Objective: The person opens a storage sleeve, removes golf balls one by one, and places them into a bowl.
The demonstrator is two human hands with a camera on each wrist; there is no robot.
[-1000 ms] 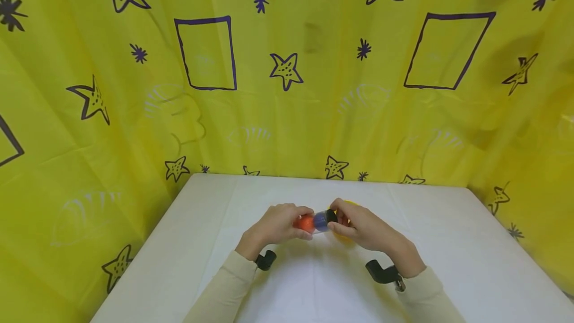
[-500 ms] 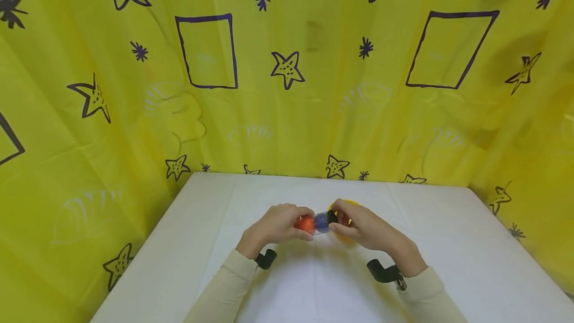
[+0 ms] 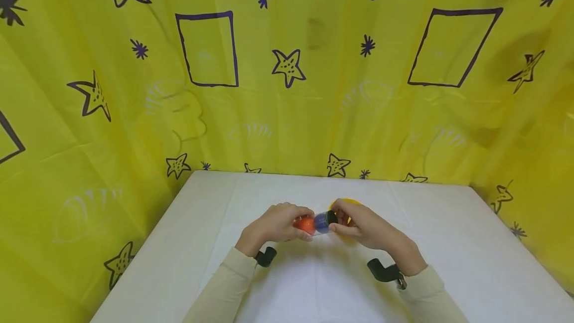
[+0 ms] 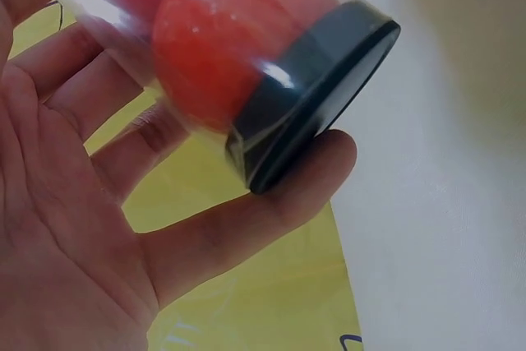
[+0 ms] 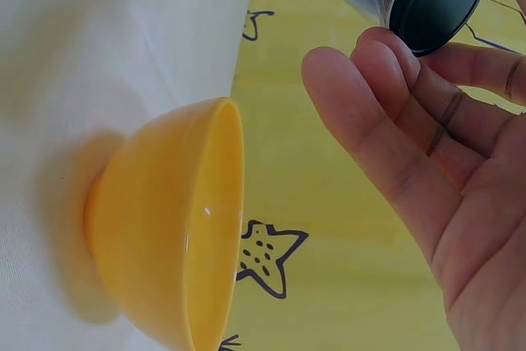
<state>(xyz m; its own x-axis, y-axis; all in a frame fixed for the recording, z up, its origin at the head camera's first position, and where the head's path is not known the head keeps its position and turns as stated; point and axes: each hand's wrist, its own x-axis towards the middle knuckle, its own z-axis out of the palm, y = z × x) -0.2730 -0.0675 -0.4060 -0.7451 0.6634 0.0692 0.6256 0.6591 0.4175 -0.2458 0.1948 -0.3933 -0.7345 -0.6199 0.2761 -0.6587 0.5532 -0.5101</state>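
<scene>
- On my head feed, the left hand [image 3: 280, 222] is wrapped round the red end of the clear tube [image 3: 314, 224], thumb on the near side.
- Up close, I see one of its fingers reach under the tube to touch the left cap [image 4: 329, 92], which is black and seated on its end.
- I have the right hand [image 3: 365, 224] pinching the right cap [image 5: 440, 6], also black and on the tube; its other fingers bend loosely below.
- Inside the tube I make out red balls [image 4: 218, 39] on the left and something blue [image 3: 321, 222] on the right, partly blurred by the plastic.
- The tube lies nearly level between the hands, raised off the table [image 3: 278, 283], about midway between the far corners.
- Just beyond the right hand, partly hidden by it, the yellow bowl [image 5: 152, 228] stands upright on the table, towards the far edge.
- Behind that edge I see a yellow curtain [image 3: 314, 113] with dark stars.
</scene>
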